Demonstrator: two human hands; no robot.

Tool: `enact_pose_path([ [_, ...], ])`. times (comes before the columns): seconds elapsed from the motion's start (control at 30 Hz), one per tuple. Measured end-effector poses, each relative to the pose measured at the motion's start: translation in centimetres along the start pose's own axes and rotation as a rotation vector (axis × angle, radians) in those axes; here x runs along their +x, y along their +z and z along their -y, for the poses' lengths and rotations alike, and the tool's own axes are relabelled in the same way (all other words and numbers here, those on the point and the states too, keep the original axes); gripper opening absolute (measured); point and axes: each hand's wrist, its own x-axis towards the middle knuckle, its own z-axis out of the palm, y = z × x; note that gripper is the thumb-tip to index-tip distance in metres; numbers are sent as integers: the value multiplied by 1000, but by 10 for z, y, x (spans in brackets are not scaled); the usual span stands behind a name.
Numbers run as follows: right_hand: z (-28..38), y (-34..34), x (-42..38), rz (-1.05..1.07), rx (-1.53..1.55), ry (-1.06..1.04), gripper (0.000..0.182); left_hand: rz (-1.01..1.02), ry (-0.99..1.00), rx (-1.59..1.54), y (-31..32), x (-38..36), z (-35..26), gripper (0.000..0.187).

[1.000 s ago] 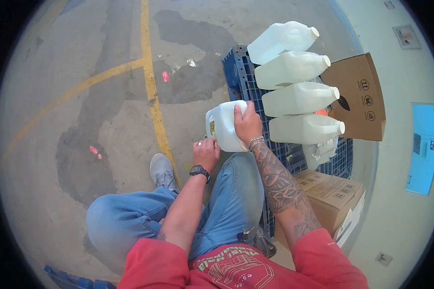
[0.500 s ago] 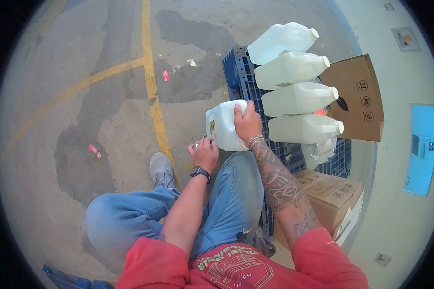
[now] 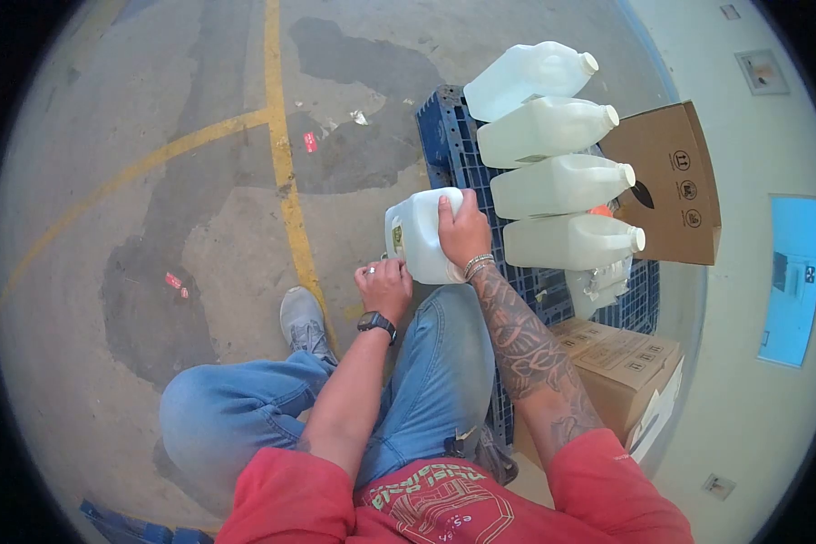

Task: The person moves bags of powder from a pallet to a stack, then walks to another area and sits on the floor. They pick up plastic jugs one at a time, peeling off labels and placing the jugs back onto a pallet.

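Observation:
A white translucent jug with a small greenish label is held over the knees, its base turned to the far left. My right hand grips its right side, fingers wrapped round it. At the jug's lower left edge, by the label, is my left hand, fingers bent and pressed together; what they pinch, if anything, is too small to make out. Several similar capped jugs lie in a row to the right, the nearest one just beyond my right wrist.
A blue plastic pallet lies under the jugs. Beside them stands an open cardboard box; another carton is nearer, right of my right forearm. The floor has yellow lines and red scraps.

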Motion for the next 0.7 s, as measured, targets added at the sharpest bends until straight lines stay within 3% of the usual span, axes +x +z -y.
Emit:
enact_pose_path([
  [0.2,-1,1,1,4,-4,-12,41,40,-79,28,6,1,-3,14],
  [0.5,0,0,1,17,-17,-11,41,103,-248,-207,9,-1,1,22],
  [0.7,3,-2,-1,13,-3,8,42,48,-213,-425,9,-8,8,24],
])
